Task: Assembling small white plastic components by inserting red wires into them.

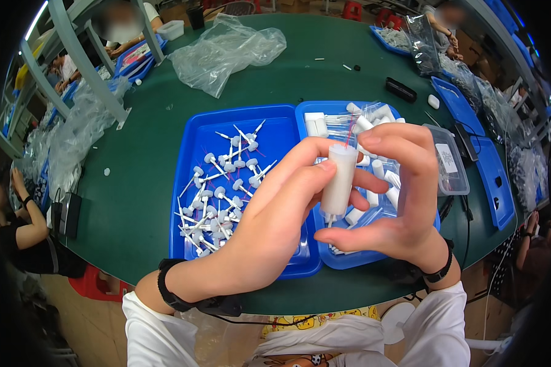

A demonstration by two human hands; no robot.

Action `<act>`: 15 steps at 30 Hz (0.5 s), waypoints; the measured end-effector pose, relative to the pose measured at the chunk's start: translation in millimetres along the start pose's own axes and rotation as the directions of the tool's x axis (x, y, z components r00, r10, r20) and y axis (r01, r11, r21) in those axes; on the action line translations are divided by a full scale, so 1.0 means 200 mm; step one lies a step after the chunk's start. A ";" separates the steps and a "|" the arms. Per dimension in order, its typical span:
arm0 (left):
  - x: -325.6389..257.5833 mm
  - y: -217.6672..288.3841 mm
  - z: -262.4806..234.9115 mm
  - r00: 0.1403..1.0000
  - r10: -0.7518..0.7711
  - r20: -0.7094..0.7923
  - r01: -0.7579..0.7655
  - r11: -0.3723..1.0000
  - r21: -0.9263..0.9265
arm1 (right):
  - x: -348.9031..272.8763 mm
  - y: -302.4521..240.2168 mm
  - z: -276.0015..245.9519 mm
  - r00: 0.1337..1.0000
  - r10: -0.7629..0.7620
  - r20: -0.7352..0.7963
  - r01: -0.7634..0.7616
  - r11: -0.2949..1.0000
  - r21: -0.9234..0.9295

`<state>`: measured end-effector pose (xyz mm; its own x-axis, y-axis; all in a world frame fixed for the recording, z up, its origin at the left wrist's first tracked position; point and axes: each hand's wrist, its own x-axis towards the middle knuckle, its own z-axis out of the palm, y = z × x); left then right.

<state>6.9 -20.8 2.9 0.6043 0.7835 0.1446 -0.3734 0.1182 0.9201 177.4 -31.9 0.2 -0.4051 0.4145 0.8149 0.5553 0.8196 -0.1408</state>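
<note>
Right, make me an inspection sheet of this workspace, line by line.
Surface: green tabletop.
Work pieces: whitish cylinder with red wires at its top; white-and-grey stemmed parts in the left blue tray; white cylindrical pieces in the right blue tray.
Clutter: crumpled clear plastic bag, black case, clear plastic box.
Hands: left hand grips the cylinder; right hand curves around it, contact unclear.
Cables: black cable at the table's right; another below the left wrist.
Surroundings: other people nearby; red stool at left.
</note>
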 end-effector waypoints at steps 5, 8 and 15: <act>0.00 0.01 0.00 0.995 -0.064 0.071 0.075 0.984 -0.163 | -0.01 -0.01 0.01 1.000 0.012 0.000 -0.012 0.999 0.041; 0.01 0.01 -0.01 0.998 -0.047 0.043 0.051 0.995 -0.082 | -0.01 0.00 0.01 1.000 -0.005 0.003 0.005 1.000 0.020; 0.02 -0.01 -0.05 0.968 -0.052 -0.246 0.075 0.994 0.085 | 0.00 0.00 0.01 0.983 0.176 0.047 -0.175 0.984 -0.013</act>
<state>2.9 -11.3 -1.3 0.4309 0.9024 0.0021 -0.2659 0.1247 0.9559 175.8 -30.3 -1.7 -0.3345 0.5701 0.7504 0.6269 0.7291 -0.2744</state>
